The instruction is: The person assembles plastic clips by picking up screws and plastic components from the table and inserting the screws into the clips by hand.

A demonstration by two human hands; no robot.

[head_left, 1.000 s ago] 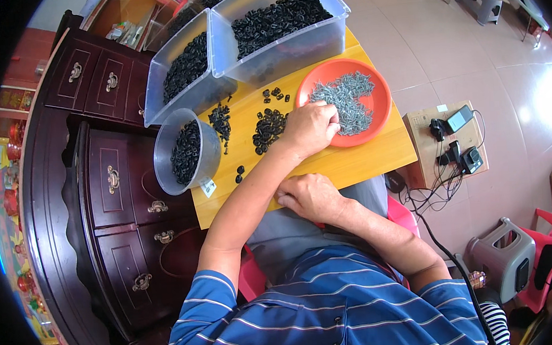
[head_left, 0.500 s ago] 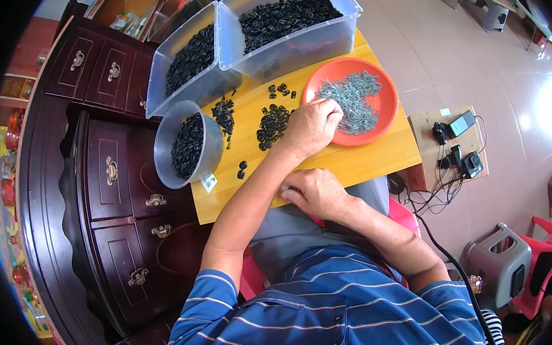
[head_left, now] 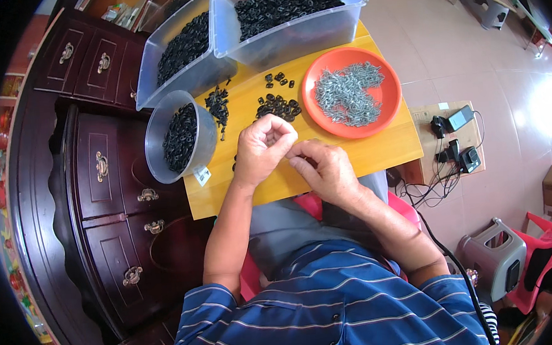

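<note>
Left hand: the left hand [head_left: 261, 149] is curling its fingers into a loose fist over the yellow table [head_left: 376, 150]; what it is pinching cannot be told.
Right hand: the right hand [head_left: 325, 168] is meeting it fingertip to fingertip, fingers narrowed.
Black rings: a small pile [head_left: 277, 106] is lying just beyond the hands.
Orange plate: the plate [head_left: 388, 99] is holding grey metal pins [head_left: 347, 92].
Round tub: the tub [head_left: 158, 132] is sitting left, full of rings.

White label [head_left: 202, 175] on grey round tub [head_left: 160, 132]
</note>
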